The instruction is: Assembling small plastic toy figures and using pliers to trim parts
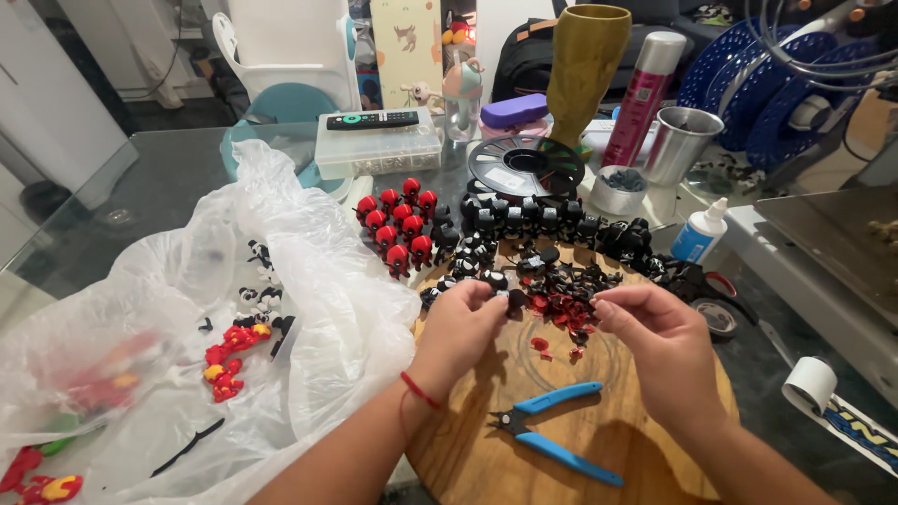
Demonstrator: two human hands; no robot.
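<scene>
My left hand (465,323) pinches a small black plastic figure (513,299) above a round wooden board (486,458). My right hand (655,337) hovers just to its right with the fingers curled near a pile of red and black plastic scraps (561,304); whether it holds a small piece is too small to tell. Rows of small red figures (400,224) and black figures (524,220) stand at the board's far edge. Blue-handled cutters (552,430) lie on the board between my forearms.
A clear plastic bag (281,309) with more small figures spreads on the left. An empty black spool (526,164), metal cup (681,140), spray can (641,93), glue bottle (702,229), tape rolls (809,382) and a clear box with a remote (376,140) crowd the glass table.
</scene>
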